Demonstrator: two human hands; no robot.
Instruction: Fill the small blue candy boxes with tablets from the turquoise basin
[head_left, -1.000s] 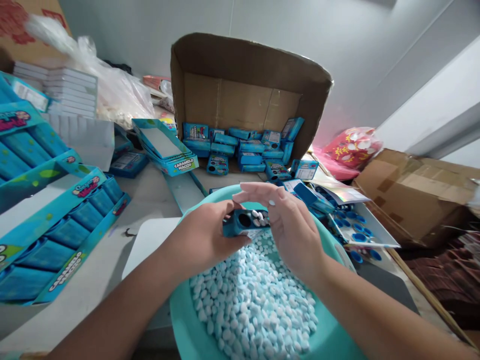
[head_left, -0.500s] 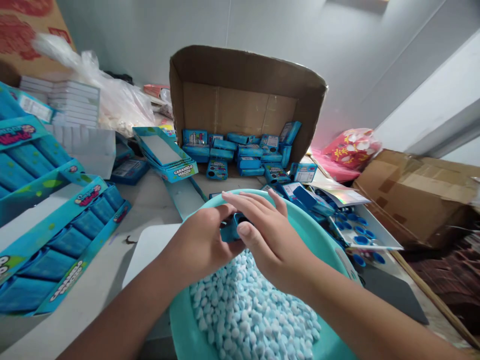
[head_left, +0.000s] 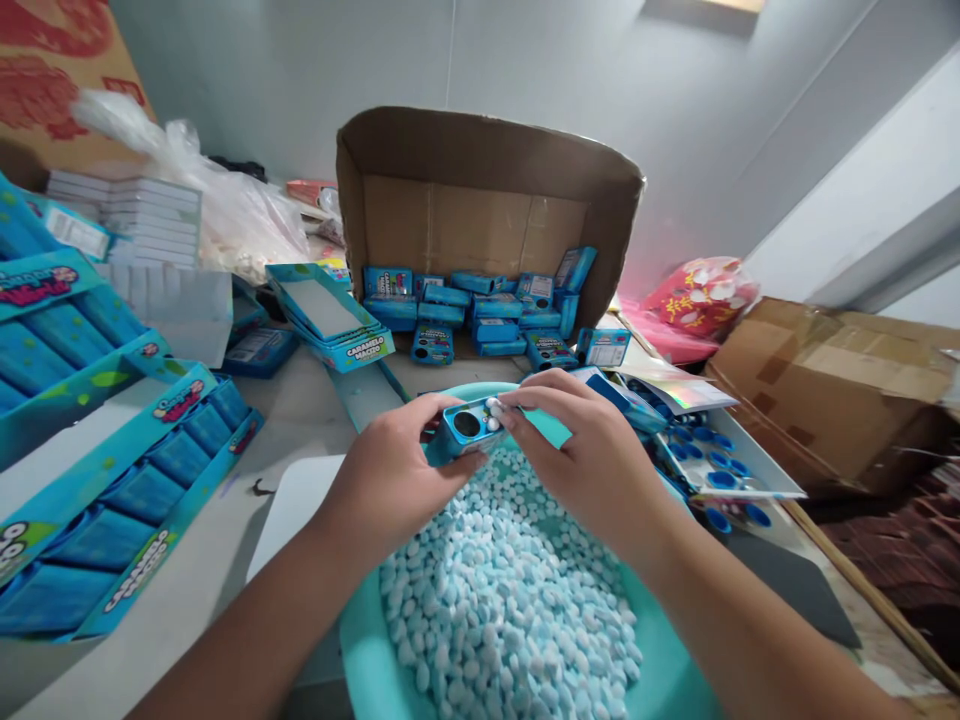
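Observation:
In my left hand (head_left: pixel 390 462) is a small blue candy box (head_left: pixel 452 437), gripped between thumb and fingers and tilted so its face with a dark round hole shows. A few white candies (head_left: pixel 493 412) lie at the right end of that face. My right hand (head_left: pixel 596 455) pinches at them with thumb and fingertips. Both hands are above a turquoise basin (head_left: pixel 361 640), which holds a heap of pale blue and white candies (head_left: pixel 510 620).
Behind the basin, a cardboard carton (head_left: pixel 480 215) on its side contains several blue boxes. Display trays (head_left: pixel 142 480) of blue packs stand at left. To the right sits a white tray (head_left: pixel 761 475) with blue caps, beside a brown carton (head_left: pixel 817 390).
My right hand has drawn back to the right from over the box, and its fingers now pinch at candies. The box's holed face has come into view in my left hand.

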